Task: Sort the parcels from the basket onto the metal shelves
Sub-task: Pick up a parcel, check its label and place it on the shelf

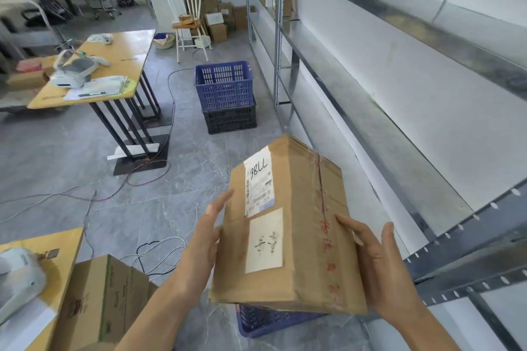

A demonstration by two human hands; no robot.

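Note:
I carry a brown cardboard parcel [302,225] with white labels, one marked by hand, between both palms in front of me. My left hand [205,239] presses flat against its left side with straight fingers. On the right side my right hand [370,259] does the same, fingers extended. Under the parcel a blue basket [265,322] peeks out on the floor. The metal shelves [399,134] run along the right wall, their near boards bare, with several small parcels [285,3] on the far section.
A blue crate stacked on a black crate [225,94] stands on the floor ahead by the shelf post. A wooden table [114,65] with devices is at left. Another cardboard box [99,302] sits at lower left. Cables [85,202] trail across the grey floor.

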